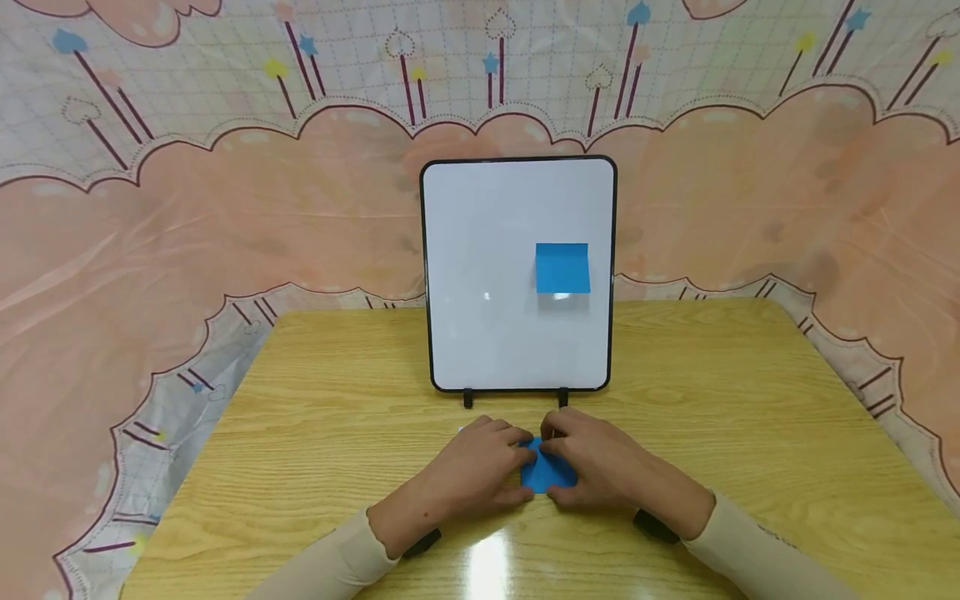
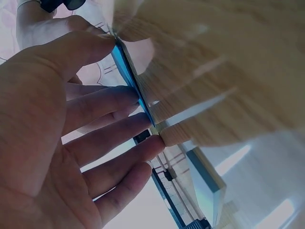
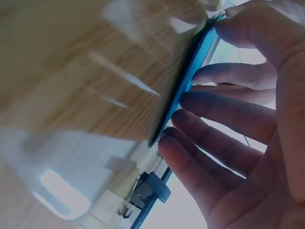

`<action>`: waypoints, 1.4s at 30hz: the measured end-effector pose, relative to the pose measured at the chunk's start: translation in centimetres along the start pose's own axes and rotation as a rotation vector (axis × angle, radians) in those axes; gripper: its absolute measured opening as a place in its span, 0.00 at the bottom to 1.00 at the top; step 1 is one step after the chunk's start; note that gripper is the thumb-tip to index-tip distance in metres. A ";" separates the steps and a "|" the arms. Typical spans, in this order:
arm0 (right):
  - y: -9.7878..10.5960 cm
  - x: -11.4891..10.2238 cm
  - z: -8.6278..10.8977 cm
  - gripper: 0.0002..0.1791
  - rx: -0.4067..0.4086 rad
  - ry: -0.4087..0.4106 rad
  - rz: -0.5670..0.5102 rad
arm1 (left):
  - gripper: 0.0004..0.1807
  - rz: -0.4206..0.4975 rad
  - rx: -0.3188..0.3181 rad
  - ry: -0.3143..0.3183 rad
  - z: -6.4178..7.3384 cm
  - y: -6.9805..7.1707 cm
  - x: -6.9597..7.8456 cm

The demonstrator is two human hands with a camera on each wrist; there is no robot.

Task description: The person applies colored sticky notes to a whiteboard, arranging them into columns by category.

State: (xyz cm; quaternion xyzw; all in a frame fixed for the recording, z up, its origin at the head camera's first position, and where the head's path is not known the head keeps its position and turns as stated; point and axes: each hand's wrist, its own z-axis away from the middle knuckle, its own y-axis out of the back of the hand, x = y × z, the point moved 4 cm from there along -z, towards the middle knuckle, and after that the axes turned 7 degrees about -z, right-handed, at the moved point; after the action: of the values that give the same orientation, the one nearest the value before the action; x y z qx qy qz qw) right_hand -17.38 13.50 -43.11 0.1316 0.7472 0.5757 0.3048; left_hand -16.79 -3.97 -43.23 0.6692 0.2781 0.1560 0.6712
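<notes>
A blue sticky note [image 1: 549, 477] lies on the table in front of the whiteboard, between both hands. My left hand [image 1: 480, 468] is at its left side, with the thumb near the front edge and fingertips touching the left part. From the other side my right hand [image 1: 600, 460] rests at the note, thumb at the front edge and bent fingers near the back edge. In the left wrist view, the blue note [image 2: 125, 67] shows as a thin strip along the thumb and fingertips. The right wrist view shows the blue note [image 3: 193, 74] nearly edge-on beside relaxed fingertips.
A whiteboard [image 1: 495, 333] with a black frame stands on small black feet behind the hands. Another blue sticky note [image 1: 562, 271] hangs on its right half. A pale block [image 2: 205, 186] lies beyond the left fingertips. Patterned cloth [image 1: 315, 200] surrounds the wooden table [image 1: 337, 367].
</notes>
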 end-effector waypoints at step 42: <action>-0.5 0.6 0.1 0.05 0.081 0.065 -0.037 | 0.14 -0.094 0.357 -0.078 1.7 1.9 2.4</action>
State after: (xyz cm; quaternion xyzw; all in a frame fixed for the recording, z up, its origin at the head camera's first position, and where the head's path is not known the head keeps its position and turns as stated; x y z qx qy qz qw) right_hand -17.65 13.75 -43.81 0.1110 0.7817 0.5432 0.2855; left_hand -13.58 -3.83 -41.88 0.7695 0.3059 0.0466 0.5586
